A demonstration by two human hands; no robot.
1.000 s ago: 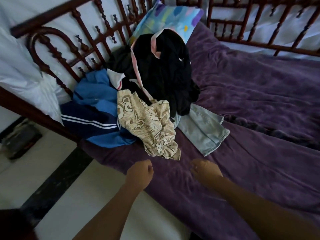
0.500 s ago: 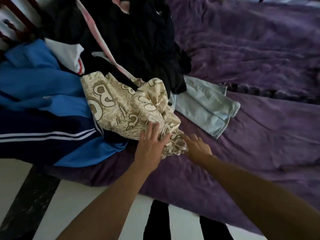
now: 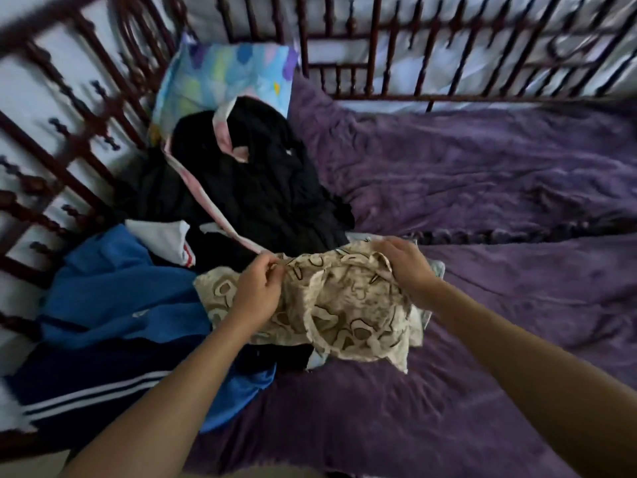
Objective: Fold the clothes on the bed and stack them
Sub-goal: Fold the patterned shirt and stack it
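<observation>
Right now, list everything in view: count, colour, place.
printed garment: one, beige with brown print, centre, in both hands
black garment: one, black with pink trim, behind it
jacket: one, blue and navy, white stripes, left
white cloth: one, white with red edge, between jacket and black garment
pale cloth: one, light blue, under the printed garment
pillow: one, pastel patches, far corner
blanket: one, purple, covering the bed
bed frame: one, dark red-brown, left and back
left hand: one, pinches the printed garment's edge
right hand: one, grips its other side
</observation>
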